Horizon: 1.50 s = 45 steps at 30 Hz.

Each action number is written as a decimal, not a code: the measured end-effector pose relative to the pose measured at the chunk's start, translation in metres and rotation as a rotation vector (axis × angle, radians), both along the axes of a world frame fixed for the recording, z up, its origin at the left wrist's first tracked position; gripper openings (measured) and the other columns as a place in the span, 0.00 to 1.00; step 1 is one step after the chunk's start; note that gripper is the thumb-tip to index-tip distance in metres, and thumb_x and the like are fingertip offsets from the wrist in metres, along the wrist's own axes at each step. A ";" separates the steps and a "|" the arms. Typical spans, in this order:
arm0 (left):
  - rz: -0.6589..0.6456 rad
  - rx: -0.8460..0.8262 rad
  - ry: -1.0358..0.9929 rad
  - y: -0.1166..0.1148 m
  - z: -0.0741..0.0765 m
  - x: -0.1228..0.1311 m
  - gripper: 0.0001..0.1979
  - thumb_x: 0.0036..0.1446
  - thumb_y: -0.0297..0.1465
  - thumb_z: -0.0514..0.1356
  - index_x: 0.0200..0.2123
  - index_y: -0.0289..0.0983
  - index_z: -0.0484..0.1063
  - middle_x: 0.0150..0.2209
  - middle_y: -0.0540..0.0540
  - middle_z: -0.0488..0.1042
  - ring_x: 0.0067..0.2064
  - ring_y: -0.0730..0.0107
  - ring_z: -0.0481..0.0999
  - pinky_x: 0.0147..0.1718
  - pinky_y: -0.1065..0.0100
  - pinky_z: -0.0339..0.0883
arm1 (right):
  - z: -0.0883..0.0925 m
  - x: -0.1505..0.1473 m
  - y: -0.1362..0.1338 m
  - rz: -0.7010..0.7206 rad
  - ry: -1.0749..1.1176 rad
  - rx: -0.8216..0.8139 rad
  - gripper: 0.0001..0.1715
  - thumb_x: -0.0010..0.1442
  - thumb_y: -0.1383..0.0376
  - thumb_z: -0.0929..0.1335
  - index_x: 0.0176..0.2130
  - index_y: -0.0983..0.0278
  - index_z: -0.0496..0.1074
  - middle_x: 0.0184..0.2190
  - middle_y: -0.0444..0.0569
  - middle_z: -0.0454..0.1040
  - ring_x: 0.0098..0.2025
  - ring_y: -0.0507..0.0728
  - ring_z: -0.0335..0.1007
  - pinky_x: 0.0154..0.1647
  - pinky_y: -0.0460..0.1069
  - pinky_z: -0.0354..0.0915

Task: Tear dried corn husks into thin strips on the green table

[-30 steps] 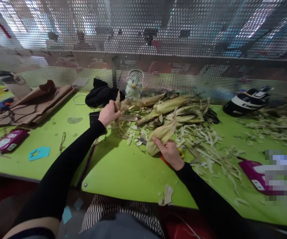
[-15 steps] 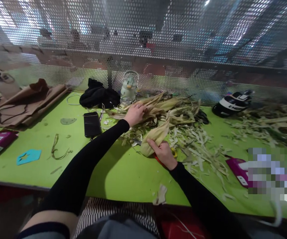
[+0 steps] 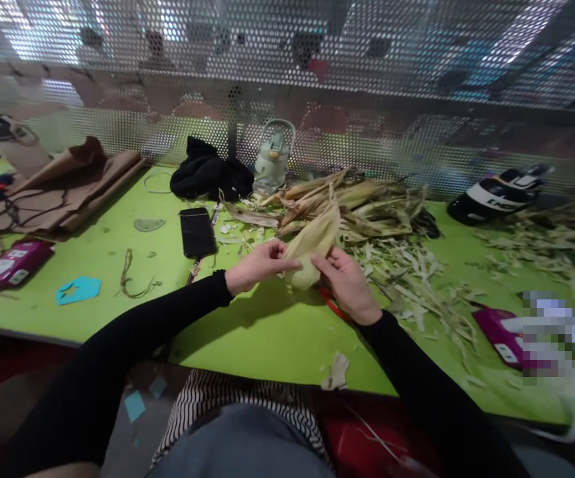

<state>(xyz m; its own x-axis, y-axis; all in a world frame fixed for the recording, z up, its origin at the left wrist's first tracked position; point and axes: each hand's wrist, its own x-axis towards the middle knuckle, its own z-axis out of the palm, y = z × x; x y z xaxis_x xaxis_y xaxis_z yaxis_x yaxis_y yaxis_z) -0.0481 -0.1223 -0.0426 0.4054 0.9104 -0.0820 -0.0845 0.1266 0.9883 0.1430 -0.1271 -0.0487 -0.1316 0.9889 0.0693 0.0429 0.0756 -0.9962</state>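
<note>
A pale yellow-green corn husk [image 3: 315,239] is held upright over the green table, its pointed tip away from me. My left hand [image 3: 260,265] pinches its lower left side between thumb and fingers. On the right side my right hand [image 3: 350,284] grips the same husk, thumb on top. Beneath my right hand shows a red handle [image 3: 331,304], mostly covered, so its kind is unclear. Just behind the husk lies a pile of dry corn husks [image 3: 367,196]. Shredded husk strips [image 3: 417,279] are scattered to the right.
A phone [image 3: 198,232], black cloth [image 3: 210,169] and pale green bottle [image 3: 272,159] stand left of the pile. At right are a black bottle [image 3: 496,196] and a purple packet [image 3: 499,335]. A blue star cutout [image 3: 78,291] lies left. Perforated metal screen [image 3: 347,99] runs behind.
My left hand has come back from the husk pile to the husk and now pinches it. My right hand still holds the husk. The whole view has shifted slightly.
</note>
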 end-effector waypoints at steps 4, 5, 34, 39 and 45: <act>0.077 -0.076 -0.120 -0.002 -0.002 -0.009 0.20 0.49 0.37 0.70 0.31 0.38 0.60 0.24 0.58 0.64 0.23 0.83 0.63 0.22 0.76 0.56 | 0.003 -0.006 0.006 -0.031 -0.026 0.018 0.18 0.53 0.51 0.75 0.32 0.61 0.73 0.19 0.37 0.67 0.19 0.47 0.58 0.19 0.43 0.57; 0.110 -0.067 -0.127 -0.002 -0.003 -0.010 0.20 0.50 0.38 0.70 0.31 0.38 0.60 0.24 0.58 0.63 0.22 0.83 0.62 0.21 0.77 0.55 | 0.003 -0.008 0.006 -0.044 -0.029 0.024 0.17 0.54 0.51 0.75 0.31 0.60 0.72 0.18 0.36 0.64 0.18 0.47 0.55 0.18 0.43 0.54; 0.062 0.047 -0.156 -0.011 -0.021 -0.008 0.11 0.64 0.34 0.59 0.46 0.33 0.68 0.41 0.43 0.75 0.41 0.68 0.75 0.43 0.63 0.71 | 0.007 -0.008 -0.017 -0.096 -0.443 0.279 0.27 0.55 0.50 0.74 0.49 0.61 0.72 0.45 0.53 0.77 0.40 0.59 0.74 0.38 0.54 0.71; 0.114 -0.025 -0.201 -0.006 -0.019 -0.009 0.14 0.64 0.39 0.59 0.42 0.33 0.67 0.38 0.45 0.76 0.37 0.71 0.75 0.43 0.62 0.73 | 0.000 -0.007 -0.012 0.183 -0.375 0.010 0.23 0.56 0.45 0.71 0.33 0.62 0.71 0.27 0.45 0.74 0.28 0.54 0.69 0.28 0.50 0.65; 0.012 -0.002 0.006 -0.008 -0.020 -0.009 0.12 0.65 0.37 0.58 0.40 0.32 0.71 0.37 0.45 0.76 0.36 0.71 0.74 0.38 0.66 0.70 | 0.001 -0.010 -0.013 0.068 -0.390 0.072 0.21 0.57 0.48 0.72 0.40 0.61 0.72 0.35 0.49 0.78 0.33 0.58 0.73 0.33 0.53 0.70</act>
